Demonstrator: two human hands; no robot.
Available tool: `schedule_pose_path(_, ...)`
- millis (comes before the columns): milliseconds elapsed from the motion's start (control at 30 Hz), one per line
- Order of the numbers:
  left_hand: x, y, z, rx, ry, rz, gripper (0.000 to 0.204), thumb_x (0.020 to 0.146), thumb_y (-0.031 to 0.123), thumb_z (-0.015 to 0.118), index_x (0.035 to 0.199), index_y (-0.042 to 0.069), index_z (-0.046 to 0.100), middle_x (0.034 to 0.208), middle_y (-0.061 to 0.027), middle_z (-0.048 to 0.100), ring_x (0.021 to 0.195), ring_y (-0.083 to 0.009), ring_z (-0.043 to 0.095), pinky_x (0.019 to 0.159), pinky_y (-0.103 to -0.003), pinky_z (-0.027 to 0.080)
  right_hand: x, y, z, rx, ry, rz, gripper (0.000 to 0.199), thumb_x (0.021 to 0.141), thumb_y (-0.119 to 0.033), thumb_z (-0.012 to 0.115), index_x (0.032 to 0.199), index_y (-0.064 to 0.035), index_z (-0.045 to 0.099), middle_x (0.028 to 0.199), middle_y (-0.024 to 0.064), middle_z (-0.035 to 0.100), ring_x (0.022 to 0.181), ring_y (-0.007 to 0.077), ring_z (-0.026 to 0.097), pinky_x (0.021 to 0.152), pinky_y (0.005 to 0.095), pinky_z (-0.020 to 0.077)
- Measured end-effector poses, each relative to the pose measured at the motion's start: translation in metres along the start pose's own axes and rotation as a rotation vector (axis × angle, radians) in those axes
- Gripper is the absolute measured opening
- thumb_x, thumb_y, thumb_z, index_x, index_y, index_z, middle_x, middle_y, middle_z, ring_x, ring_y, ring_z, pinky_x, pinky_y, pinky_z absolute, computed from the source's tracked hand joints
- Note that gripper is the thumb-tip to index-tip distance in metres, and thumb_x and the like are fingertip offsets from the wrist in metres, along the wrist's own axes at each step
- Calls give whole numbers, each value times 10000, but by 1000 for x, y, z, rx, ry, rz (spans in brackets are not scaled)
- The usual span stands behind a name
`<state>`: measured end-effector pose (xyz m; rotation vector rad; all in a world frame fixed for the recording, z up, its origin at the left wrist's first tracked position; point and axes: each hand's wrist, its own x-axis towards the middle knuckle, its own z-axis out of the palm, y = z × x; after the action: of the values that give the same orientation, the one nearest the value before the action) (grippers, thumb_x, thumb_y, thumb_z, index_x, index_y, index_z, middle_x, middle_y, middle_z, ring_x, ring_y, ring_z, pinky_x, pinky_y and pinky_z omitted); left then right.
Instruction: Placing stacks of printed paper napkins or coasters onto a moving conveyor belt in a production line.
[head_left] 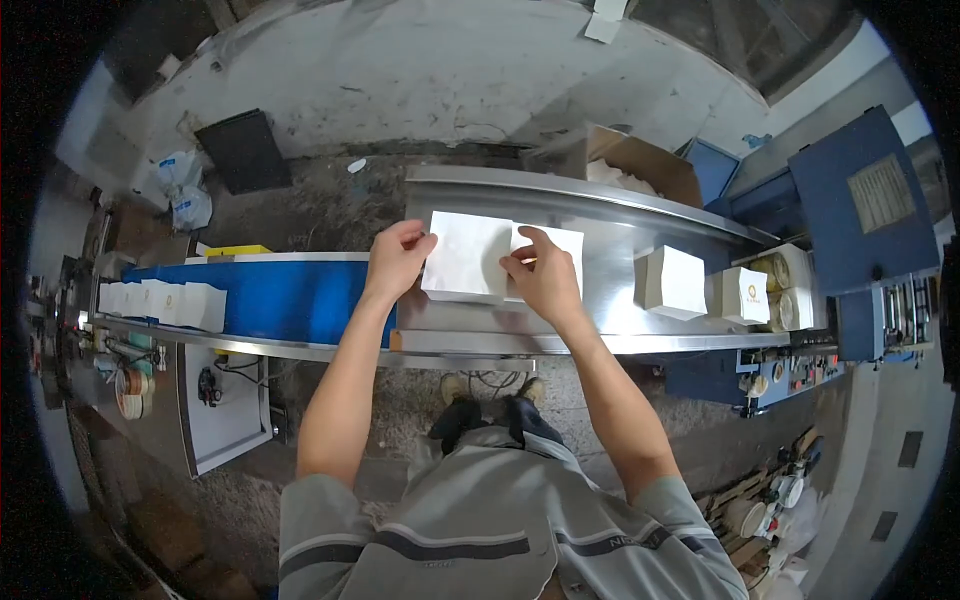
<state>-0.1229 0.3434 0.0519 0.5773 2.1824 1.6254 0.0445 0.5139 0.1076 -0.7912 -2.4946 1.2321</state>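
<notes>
A block-shaped stack of white paper point(466, 255) lies on the steel tabletop in front of me, with a smaller white stack point(562, 246) close against its right side. My left hand point(397, 262) is at the upper left edge of the larger stack, its fingers bent and the thumb against the paper. Over the place where the two stacks meet is my right hand point(545, 280). Its forefinger and thumb are curved with a space between them, and the fingertips are at the paper. What lies under the right palm is hidden.
A blue conveyor belt point(290, 293) runs left, carrying several white stacks point(180, 304). Further right on the steel table point(610, 318) stand a white stack point(675, 283) and one with a gold mark point(744, 295). Behind are a cardboard box point(655, 165) and a blue machine cabinet point(860, 200).
</notes>
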Motion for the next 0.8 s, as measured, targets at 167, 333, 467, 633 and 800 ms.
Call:
schedule_pose_path(167, -6, 14, 1, -96, -246, -256, 392, 960, 281, 608, 1120, -74, 656, 975, -115, 703, 868, -133, 632, 757, -286, 490, -19, 7, -1, 177, -91, -25, 383, 932, -99, 612, 1258, 88, 538, 956, 194, 719, 841, 239, 722, 763, 315, 562)
schedule_pose_path(333, -5, 17, 4, -285, -288, -366, 449, 998, 313, 556, 1155, -101, 631, 1080, -132, 684, 962, -156, 626, 844, -298, 469, -27, 12, -6, 250, -33, -58, 363, 926, -134, 603, 1243, 39, 562, 966, 215, 710, 888, 316, 715, 779, 378, 558)
schedule_pose_path(467, -11, 30, 11, -473, -306, -459, 491, 1024, 311, 494, 1255, -119, 549, 1259, -192, 613, 1119, -230, 606, 946, -333, 455, -41, 18, -40, 268, -56, -3, 400, 967, -157, 594, 1300, 54, 531, 1053, 200, 695, 955, 199, 685, 797, 310, 554)
schedule_pose_path(633, -10, 27, 11, -558, -300, -551, 504, 1038, 307, 464, 1286, -128, 509, 1289, -206, 595, 1159, -260, 598, 992, -357, 456, -62, 49, -79, 418, -87, 39, 434, 970, -176, 598, 1329, 51, 512, 1133, 182, 676, 982, 186, 667, 827, 302, 544)
schedule_pose_path(800, -14, 46, 17, -506, -257, -558, 461, 1038, 312, 452, 1286, -65, 544, 1280, -174, 598, 1177, -262, 584, 984, -366, 467, -89, 107, -134, 515, 74, 79, 394, 958, -164, 627, 1302, 15, 561, 1182, 157, 667, 1020, 200, 666, 858, 318, 547)
